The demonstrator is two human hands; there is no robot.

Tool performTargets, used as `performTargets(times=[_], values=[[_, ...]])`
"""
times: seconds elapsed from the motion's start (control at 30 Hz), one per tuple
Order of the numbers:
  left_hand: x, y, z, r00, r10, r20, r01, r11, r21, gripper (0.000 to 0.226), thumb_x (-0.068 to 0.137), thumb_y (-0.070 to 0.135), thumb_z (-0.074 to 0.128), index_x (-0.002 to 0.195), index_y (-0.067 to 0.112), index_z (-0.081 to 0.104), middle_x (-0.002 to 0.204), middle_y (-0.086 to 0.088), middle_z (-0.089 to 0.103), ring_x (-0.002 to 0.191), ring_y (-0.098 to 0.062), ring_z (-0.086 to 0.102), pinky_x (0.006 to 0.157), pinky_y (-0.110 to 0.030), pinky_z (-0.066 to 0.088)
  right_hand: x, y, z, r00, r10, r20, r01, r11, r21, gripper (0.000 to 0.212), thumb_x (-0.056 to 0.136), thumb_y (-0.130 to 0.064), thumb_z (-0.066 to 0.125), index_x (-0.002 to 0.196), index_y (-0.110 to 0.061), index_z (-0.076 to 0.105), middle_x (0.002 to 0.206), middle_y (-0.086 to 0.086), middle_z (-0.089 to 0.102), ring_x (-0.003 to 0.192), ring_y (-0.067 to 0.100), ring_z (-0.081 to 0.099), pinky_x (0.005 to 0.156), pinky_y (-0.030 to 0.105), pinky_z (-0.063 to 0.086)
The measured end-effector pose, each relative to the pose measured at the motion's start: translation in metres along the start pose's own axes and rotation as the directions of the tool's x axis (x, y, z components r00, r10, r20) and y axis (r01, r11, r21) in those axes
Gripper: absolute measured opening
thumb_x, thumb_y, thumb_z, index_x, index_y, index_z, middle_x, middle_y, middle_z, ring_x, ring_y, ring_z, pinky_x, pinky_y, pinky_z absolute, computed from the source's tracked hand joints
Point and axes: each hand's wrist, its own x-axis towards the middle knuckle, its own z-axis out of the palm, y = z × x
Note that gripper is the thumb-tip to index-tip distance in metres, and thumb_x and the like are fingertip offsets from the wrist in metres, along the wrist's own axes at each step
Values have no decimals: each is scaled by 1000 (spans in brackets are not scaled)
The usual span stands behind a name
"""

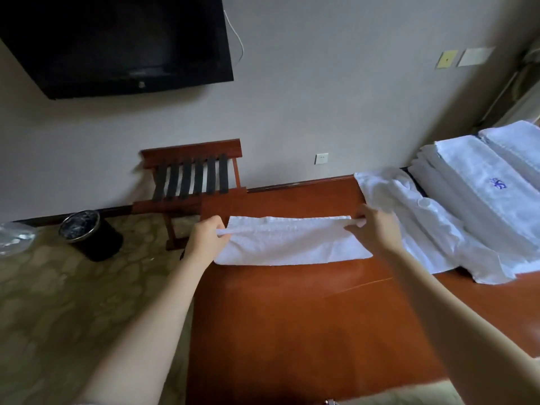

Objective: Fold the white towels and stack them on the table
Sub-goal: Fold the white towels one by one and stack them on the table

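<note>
Left hand (209,238) pinches the left end of a white towel (292,244), thumb on top and fingers curled under the doubled edge, lifting that corner slightly off the wood. Right hand (375,229) grasps the same towel at its far right corner, fingers bent over the top layer; the hand is somewhat blurred, so the exact finger placement is hard to read. Both forearms are bare and reach in from the bottom of the view. The white towel lies as a long, narrow folded strip across the far part of a reddish-brown wooden table (292,331), its left end reaching the table's left edge, its near edge flat on the surface. Just to the right of it, a rumpled white towel (423,229) lies spread loosely over the table, running from the far edge toward the near right. Beyond that, further right, sits a stack of folded towels (467,159), the top one bearing a blue embroidered emblem (498,183). Against the wall behind the table's left corner stands a wooden luggage rack (193,173) with dark straps. A black wastebin (90,235) with a metal rim stands on the patterned floor to its left. A dark wall-mounted television (117,45) hangs at upper left, and a white wall socket (321,158) sits low on the wall.
</note>
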Motion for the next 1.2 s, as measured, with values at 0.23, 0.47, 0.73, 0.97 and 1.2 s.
performTargets(times=[0.23,0.47,0.73,0.97,1.2], values=[[-15,-27,26,982,-43,182,44,999,-3,18,85,22,63,73,14,52,69,-8,59,56,-18,49,52,-30,39,-22,20,24,993,48,108,-47,999,-12,15,82,-31,72,84,-23,60,74,-3,62,64,17,53,47,24,32],[37,-15,42,974,-53,219,41,997,61,10,94,19,52,88,12,56,81,-2,61,63,-16,54,51,-22,36,23,26,41,989,37,141,-34,999,-26,10,89,-25,65,88,-16,64,73,-1,61,64,18,54,46,24,33],[109,-5,80,959,-136,251,60,956,286,16,94,18,50,84,5,54,79,-8,55,69,-26,54,57,-29,41,91,37,86,948,97,304,-58,989,-136,14,92,-27,57,90,-15,64,77,0,65,65,17,59,47,23,40],[141,-17,127,906,-249,342,67,882,466,14,94,22,49,93,11,58,107,-9,59,90,-28,57,66,-30,43,117,59,134,890,211,405,-122,964,-236,23,93,-33,53,108,-22,67,104,0,64,86,22,62,66,29,50],[150,-32,148,882,-51,468,-158,905,395,47,83,25,58,129,22,49,136,6,39,126,-20,34,97,-35,34,123,58,156,898,5,439,162,926,-342,51,82,-32,56,133,-28,49,127,-1,48,117,24,41,94,39,38]])
